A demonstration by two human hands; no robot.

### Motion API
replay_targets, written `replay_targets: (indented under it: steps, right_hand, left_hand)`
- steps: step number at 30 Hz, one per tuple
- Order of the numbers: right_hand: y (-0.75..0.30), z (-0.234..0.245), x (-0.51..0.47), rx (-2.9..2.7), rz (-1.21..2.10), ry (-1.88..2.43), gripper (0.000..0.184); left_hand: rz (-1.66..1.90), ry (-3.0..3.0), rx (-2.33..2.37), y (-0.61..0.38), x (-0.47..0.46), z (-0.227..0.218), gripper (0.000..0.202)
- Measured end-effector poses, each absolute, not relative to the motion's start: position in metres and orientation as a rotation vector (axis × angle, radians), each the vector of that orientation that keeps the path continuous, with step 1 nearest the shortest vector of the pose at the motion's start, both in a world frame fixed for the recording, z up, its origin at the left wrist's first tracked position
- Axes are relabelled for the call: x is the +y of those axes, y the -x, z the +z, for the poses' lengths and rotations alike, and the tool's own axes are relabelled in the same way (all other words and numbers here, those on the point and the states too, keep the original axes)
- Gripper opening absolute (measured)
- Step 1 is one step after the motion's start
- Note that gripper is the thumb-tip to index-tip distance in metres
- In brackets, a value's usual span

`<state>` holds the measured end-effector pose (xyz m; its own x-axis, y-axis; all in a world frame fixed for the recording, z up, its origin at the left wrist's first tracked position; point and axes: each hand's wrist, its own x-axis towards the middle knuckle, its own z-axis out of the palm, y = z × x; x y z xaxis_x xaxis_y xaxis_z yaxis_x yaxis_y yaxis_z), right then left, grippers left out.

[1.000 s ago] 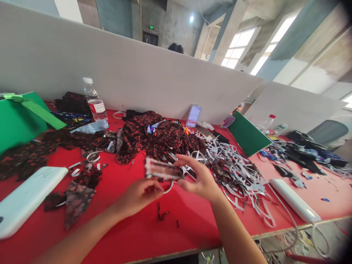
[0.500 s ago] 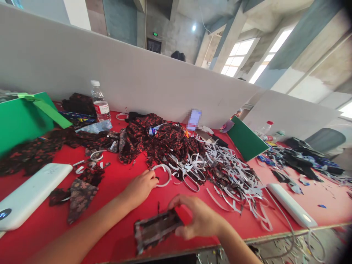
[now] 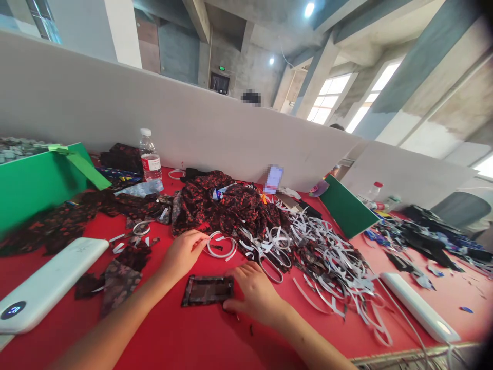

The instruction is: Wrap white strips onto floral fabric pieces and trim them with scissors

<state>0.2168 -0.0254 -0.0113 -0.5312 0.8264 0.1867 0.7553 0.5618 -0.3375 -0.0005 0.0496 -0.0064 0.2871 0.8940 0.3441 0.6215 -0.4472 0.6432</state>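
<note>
Right grip on the dark piece, left grip by the white ring

The person's right grip is parted only as far as the short right end of a dark rectangular piece, with the thumb at its near corner and the fingers at its far corner. It seems to have hold of that end. The piece lies flat on the red desk, in front of the person. The left grip is loosely curled, its fingertips at the left edge of the white ring; whether they touch it or hold anything cannot be told.

As for progress, the work looks partway. The piece appears to have dark edging all around a brownish middle, so much of its covering may be done, though its underside is hidden and the edges are too small to judge. The white ring lies flat on the desk, apart from the piece. Beyond it sits a crumpled heap of dark floral fabric, seemingly material in reserve. Loose white strips are piled to the right, probably waste from pieces already handled. No finished stack can be made out for certain.
</note>
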Motion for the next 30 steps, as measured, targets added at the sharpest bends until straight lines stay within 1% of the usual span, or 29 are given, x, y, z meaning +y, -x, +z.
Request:
replay_targets:
  steps: [2,3,6,10,12,16,19,22,23,24,26,27,30]
  right_hand:
    - [-0.215,-0.007,-0.021,-2.451,0.302,1.230,0.051]
    - [-0.215,-0.004,-0.017,-2.416,0.293,1.207,0.046]
    - [-0.216,0.005,0.001,-2.266,0.259,1.233,0.015]
    - [-0.224,0.001,0.027,-2.116,0.203,1.306,0.022]
    - [-0.229,-0.007,0.034,-2.065,0.181,1.312,0.022]
    - [-0.243,-0.021,0.037,-2.031,0.157,1.282,0.020]
    - [-0.246,-0.023,0.035,-2.102,0.111,1.227,0.020]
    - [-0.246,-0.020,0.033,-2.126,0.115,1.219,0.019]
    - [-0.247,-0.018,0.034,-2.083,0.122,1.261,0.021]
    - [-0.249,-0.017,0.035,-2.032,0.120,1.318,0.027]
    - [-0.258,-0.015,0.039,-1.902,0.085,1.455,0.045]
    - [-0.265,-0.015,0.042,-1.812,0.063,1.531,0.049]
    - [-0.292,-0.014,0.053,-1.538,0.004,1.697,0.045]
  left_hand:
    - [0.975,-2.149,1.430,0.004,0.050,-0.003,0.024]
    - [0.976,-2.134,1.470,0.006,0.051,-0.001,0.024]
    - [0.978,-2.075,1.630,0.016,0.054,0.007,0.026]
    - [0.867,-2.042,1.785,0.021,0.054,0.011,0.026]
    - [0.736,-2.091,1.759,0.018,0.053,0.009,0.017]
    - [0.541,-2.136,1.848,0.015,0.055,0.003,0.020]
    - [0.450,-2.148,1.952,0.024,0.060,0.004,0.023]
    - [0.393,-2.169,2.016,0.033,0.061,0.011,0.016]
    - [0.378,-2.181,2.022,0.034,0.060,0.014,0.014]
    - [0.359,-2.197,2.017,0.034,0.060,0.017,0.014]
    - [0.319,-2.240,1.976,0.030,0.059,0.021,0.020]
    - [0.299,-2.264,1.951,0.027,0.059,0.021,0.025]
    - [0.261,-2.304,1.920,0.019,0.063,0.022,0.031]
